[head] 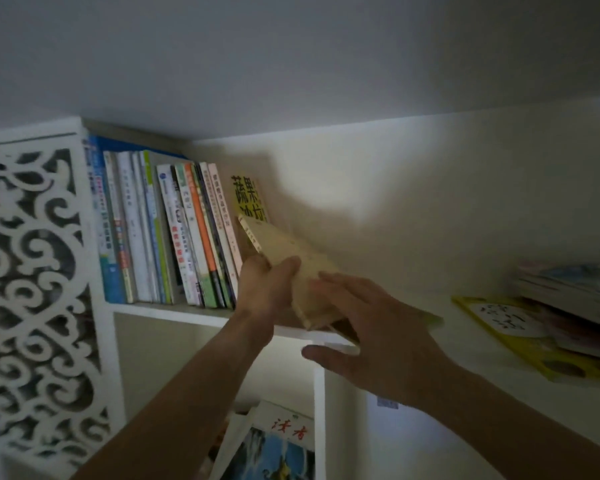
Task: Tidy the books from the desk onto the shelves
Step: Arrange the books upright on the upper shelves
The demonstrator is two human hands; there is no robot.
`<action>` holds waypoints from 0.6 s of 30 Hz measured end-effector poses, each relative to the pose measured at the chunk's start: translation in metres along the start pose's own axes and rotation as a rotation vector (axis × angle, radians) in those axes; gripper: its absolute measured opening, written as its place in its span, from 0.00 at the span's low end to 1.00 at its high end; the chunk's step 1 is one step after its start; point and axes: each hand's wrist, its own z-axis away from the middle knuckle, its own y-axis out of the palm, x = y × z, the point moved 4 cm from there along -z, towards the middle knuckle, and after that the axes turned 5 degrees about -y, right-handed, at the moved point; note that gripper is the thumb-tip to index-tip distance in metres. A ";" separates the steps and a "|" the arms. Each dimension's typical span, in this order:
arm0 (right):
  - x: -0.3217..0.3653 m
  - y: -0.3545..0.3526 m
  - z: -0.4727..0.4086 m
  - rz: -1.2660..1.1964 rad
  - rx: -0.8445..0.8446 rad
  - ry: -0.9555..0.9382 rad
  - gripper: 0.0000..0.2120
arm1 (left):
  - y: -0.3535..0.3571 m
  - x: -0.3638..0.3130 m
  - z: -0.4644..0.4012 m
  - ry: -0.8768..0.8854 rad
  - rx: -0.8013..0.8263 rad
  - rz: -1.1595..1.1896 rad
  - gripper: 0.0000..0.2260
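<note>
While tilted, book (284,252) between hands (329,306).

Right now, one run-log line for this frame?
stage: shelving | left hand: grips tilted pale yellow book | right hand: flat on its cover, fingers straight | target: white upper shelf, right of upright book row

Two bare forearms, no sleeves; left hand (264,289), right hand (371,337) ungloved.
</note>
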 end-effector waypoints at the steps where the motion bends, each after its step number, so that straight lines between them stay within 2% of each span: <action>1: -0.006 0.006 -0.005 -0.031 0.063 0.099 0.39 | -0.006 -0.006 -0.002 0.106 -0.054 -0.097 0.25; 2: -0.013 0.012 -0.011 -0.086 0.102 0.169 0.40 | -0.010 -0.014 -0.004 0.235 -0.105 -0.240 0.26; 4: -0.020 0.021 -0.028 -0.186 0.164 0.216 0.38 | -0.012 -0.026 -0.010 0.441 -0.216 -0.502 0.17; 6: -0.021 0.030 -0.042 -0.197 0.267 0.222 0.35 | -0.009 -0.033 -0.017 0.546 -0.258 -0.559 0.12; 9: -0.025 0.037 -0.047 -0.176 0.392 0.301 0.31 | -0.011 -0.020 -0.033 0.652 -0.342 -0.635 0.22; 11: -0.028 0.033 -0.044 -0.089 0.476 0.291 0.29 | -0.007 -0.003 -0.035 0.770 -0.439 -0.813 0.24; 13: -0.033 0.024 -0.037 -0.092 0.550 0.316 0.35 | 0.004 0.002 -0.029 0.909 -0.503 -1.016 0.30; 14: -0.034 0.019 -0.033 -0.102 0.572 0.345 0.40 | 0.007 -0.004 -0.027 0.924 -0.484 -1.128 0.34; 15: -0.035 0.013 -0.029 -0.089 0.599 0.365 0.41 | 0.007 -0.007 -0.030 0.924 -0.451 -1.257 0.35; 18: -0.032 0.000 -0.010 0.046 0.629 0.351 0.28 | -0.001 -0.006 -0.051 0.782 -0.338 -1.638 0.31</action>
